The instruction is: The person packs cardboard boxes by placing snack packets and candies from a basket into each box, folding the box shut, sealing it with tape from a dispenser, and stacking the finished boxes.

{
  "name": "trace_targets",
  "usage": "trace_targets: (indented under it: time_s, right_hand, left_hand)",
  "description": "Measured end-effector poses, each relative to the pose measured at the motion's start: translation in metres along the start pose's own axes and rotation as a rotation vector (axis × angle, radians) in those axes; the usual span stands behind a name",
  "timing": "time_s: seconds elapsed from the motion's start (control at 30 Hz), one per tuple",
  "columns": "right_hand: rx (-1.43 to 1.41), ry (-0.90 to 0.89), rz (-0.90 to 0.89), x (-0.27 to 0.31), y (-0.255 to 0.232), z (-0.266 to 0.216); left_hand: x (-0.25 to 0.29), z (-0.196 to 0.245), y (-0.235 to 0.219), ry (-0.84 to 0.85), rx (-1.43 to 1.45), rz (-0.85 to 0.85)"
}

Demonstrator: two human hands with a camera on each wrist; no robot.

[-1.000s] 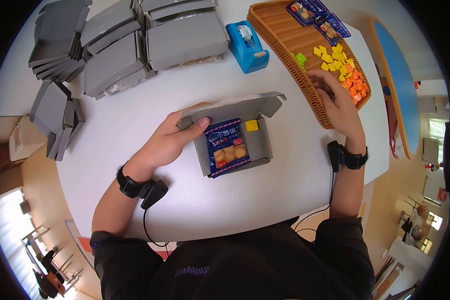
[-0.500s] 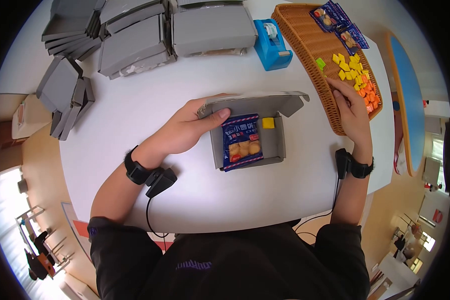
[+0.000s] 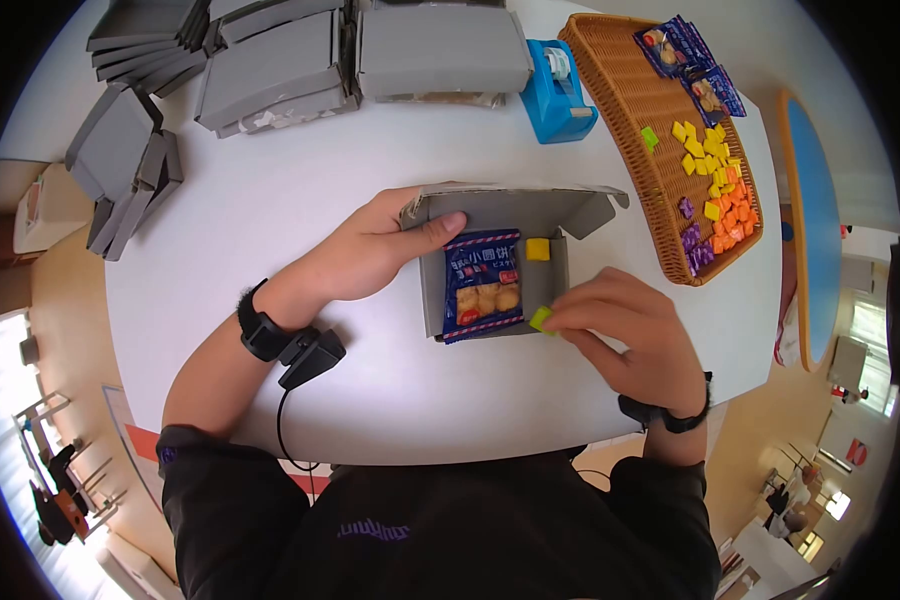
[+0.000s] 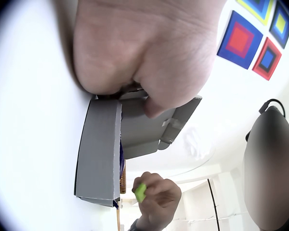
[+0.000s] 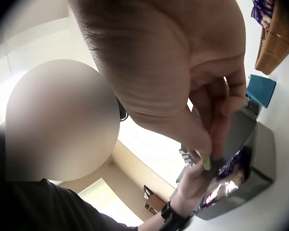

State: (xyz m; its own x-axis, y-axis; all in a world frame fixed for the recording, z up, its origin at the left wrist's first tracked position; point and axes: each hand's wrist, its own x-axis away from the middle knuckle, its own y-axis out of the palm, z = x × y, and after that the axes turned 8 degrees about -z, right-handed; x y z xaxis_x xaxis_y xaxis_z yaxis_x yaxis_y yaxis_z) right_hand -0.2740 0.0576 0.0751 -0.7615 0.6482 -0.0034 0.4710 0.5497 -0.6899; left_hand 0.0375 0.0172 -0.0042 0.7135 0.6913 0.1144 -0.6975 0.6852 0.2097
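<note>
A grey cardboard box (image 3: 545, 290) stands on the white table with its lid raised. Inside lie a blue biscuit packet (image 3: 482, 285) and, by the back right corner, a small yellow candy (image 3: 537, 249). My left hand (image 3: 365, 248) grips the lid at its left end, thumb on the inner face, other fingers hidden behind. Between thumb and fingertips my right hand (image 3: 625, 335) pinches a small green candy (image 3: 540, 318) over the box's front right corner. The left wrist view also shows this green candy (image 4: 140, 192) in the right fingertips.
To the right, a wicker basket (image 3: 625, 135) holds yellow, orange, purple and green candies plus several blue biscuit packets (image 3: 675, 50). A blue tape dispenser (image 3: 555, 105) stands left of it. Closed grey boxes (image 3: 275, 75) are stacked at the back, with open ones (image 3: 120, 165) at the far left.
My right hand has come out of the basket and moved left to the box, now with a green candy in its fingertips. My left hand keeps its grip on the lid.
</note>
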Motion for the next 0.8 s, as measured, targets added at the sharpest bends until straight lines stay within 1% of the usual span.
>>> trace_targets:
  time_s: [0.03, 0.1, 0.13, 0.2, 0.3, 0.43, 0.53, 0.7, 0.8]
  right_hand:
    - [-0.002, 0.004, 0.002, -0.002, 0.008, 0.002]
    - [0.169, 0.014, 0.069, -0.007, 0.019, 0.007]
    - [0.167, 0.013, 0.067, -0.008, 0.024, 0.009]
    - [0.289, 0.003, 0.132, -0.01, 0.031, 0.013]
    - [0.34, 0.006, 0.133, -0.011, 0.034, 0.012]
    - [0.341, 0.05, 0.124, -0.01, 0.033, 0.013]
    - [0.319, 0.088, 0.114, -0.01, 0.032, 0.011]
    - [0.365, 0.134, 0.18, -0.012, 0.03, 0.006]
    - [0.3, 0.145, 0.143, -0.01, 0.027, 0.004]
  left_hand:
    - [-0.001, -0.001, 0.0, 0.005, 0.009, 0.004]
    - [-0.001, -0.001, 0.0, 0.002, 0.017, 0.001]
    - [0.0, 0.0, 0.0, 0.0, 0.023, 0.002]
    - [0.0, 0.0, 0.001, 0.02, 0.033, 0.005]
    - [-0.001, 0.001, 0.001, 0.032, 0.024, 0.006]
    - [-0.001, 0.002, 0.0, 0.026, 0.023, -0.014]
    - [0.0, 0.002, 0.001, 0.002, 0.017, 0.002]
    - [0.0, 0.0, 0.001, 0.011, 0.02, 0.01]
    - [0.0, -0.001, 0.001, 0.011, 0.016, 0.01]
